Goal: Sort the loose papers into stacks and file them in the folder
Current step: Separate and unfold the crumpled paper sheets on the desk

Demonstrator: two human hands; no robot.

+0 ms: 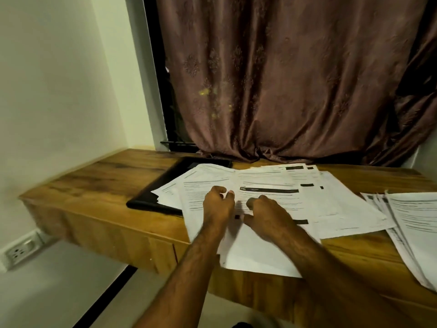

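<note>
On grained wood desk, hands rest on flat printed papers.

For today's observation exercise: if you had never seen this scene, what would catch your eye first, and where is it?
First, the two hands: the left hand and right hand rest with curled fingers on the loose papers spread across the middle of the wooden desk. Behind hangs a large brown curtain. A black folder lies partly under the papers at their left.

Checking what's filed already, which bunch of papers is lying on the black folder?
The left bunch of white papers, overlapping the flat black folder; the other bunches lie on the wooden desk.
</note>
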